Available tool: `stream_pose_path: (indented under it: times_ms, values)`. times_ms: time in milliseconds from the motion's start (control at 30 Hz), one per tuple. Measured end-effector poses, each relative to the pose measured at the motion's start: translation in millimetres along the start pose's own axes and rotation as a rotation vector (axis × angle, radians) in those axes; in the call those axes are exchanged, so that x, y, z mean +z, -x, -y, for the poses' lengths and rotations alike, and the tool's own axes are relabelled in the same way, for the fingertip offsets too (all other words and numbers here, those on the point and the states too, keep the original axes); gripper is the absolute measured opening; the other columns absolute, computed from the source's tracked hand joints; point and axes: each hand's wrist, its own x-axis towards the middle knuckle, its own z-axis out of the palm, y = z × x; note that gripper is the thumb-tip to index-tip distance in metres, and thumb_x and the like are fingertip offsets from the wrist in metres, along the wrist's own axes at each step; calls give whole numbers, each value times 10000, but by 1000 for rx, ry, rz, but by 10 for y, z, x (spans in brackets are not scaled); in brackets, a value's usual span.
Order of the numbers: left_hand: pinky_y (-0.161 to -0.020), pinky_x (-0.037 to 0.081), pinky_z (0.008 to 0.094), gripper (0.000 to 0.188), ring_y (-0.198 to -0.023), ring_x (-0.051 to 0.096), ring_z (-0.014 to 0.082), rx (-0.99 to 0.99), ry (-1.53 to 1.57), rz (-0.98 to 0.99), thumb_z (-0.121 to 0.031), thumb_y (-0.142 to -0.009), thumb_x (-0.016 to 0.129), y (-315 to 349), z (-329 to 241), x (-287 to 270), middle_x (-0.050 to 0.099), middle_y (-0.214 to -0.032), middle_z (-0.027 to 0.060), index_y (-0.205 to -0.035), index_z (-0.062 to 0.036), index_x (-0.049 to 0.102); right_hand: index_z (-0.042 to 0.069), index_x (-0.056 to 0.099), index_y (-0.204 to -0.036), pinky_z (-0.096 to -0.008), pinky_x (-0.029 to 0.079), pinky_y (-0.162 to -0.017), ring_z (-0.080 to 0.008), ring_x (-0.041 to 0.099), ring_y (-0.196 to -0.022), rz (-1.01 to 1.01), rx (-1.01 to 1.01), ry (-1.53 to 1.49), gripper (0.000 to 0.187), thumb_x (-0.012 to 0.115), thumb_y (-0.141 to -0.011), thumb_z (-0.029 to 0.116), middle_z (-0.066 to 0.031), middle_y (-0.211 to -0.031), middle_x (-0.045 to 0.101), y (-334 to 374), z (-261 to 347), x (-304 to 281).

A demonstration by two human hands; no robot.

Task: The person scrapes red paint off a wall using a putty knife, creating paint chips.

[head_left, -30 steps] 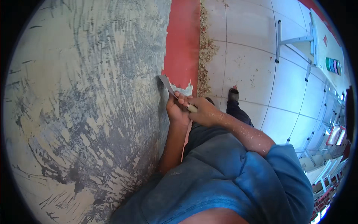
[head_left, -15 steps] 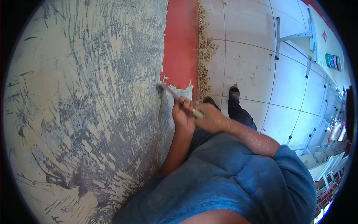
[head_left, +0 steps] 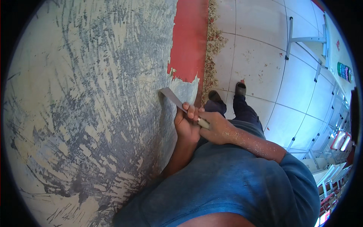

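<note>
The person's right hand (head_left: 216, 128) has its grip clamped on the pale handle (head_left: 203, 123) of a putty knife (head_left: 174, 99). The left hand (head_left: 188, 126) sits just ahead of it, its grip closed around the lower part of the blade, with the fingers curled over the metal. The putty knife slants up and leftward from both hands, its wide end over the mottled grey-and-cream wall (head_left: 94, 90); whether that edge presses on the surface cannot be told.

Just to the right of the blade tip is a pale grey patch (head_left: 184, 92), and above it a red painted band (head_left: 190, 41) with a ragged left border. Flaky debris (head_left: 212, 53) lies along the band's right side on the tiled floor (head_left: 259, 64), near the person's dark shoes (head_left: 241, 89). Pale specks dot the right forearm (head_left: 257, 146). Well apart, at far right, a green can (head_left: 344, 72) rests on a white bench (head_left: 333, 56).
</note>
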Motion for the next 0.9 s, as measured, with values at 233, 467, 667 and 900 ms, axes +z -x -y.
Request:
stream_pose_path:
  times_ms: [233,467,667,900]
  values:
    - [-797,412,316,269,-503,439,118,5,3,-18,-253,-949,350,26,6,11,465,-551,-16,-780,-120,511,-38,527,-892,-413,470,-674,-391,598,-776,10,26,24,208,539,-710,61,-245,-776,576,25,68,-46]
    - [-789,410,309,296,-495,409,114,12,-18,-53,-315,-962,357,-133,-57,63,432,-541,-22,-773,-131,489,-48,526,-913,-398,469,-649,-349,606,-723,10,-27,16,243,545,-707,78,-237,-749,575,-86,12,-110]
    - [-773,406,300,324,-483,424,125,9,-5,-63,-323,-963,353,-217,-66,111,428,-523,-18,-760,-125,510,-17,527,-880,-348,442,-640,-238,550,-674,33,73,21,216,539,-679,63,-165,-712,542,-237,58,-125]
    - [-771,405,304,340,-487,429,129,42,-57,-41,-337,-967,339,-307,-31,126,448,-535,-7,-773,-123,519,-21,519,-839,-344,433,-620,-241,542,-657,42,113,-47,199,525,-652,44,-163,-696,519,-274,-41,-178]
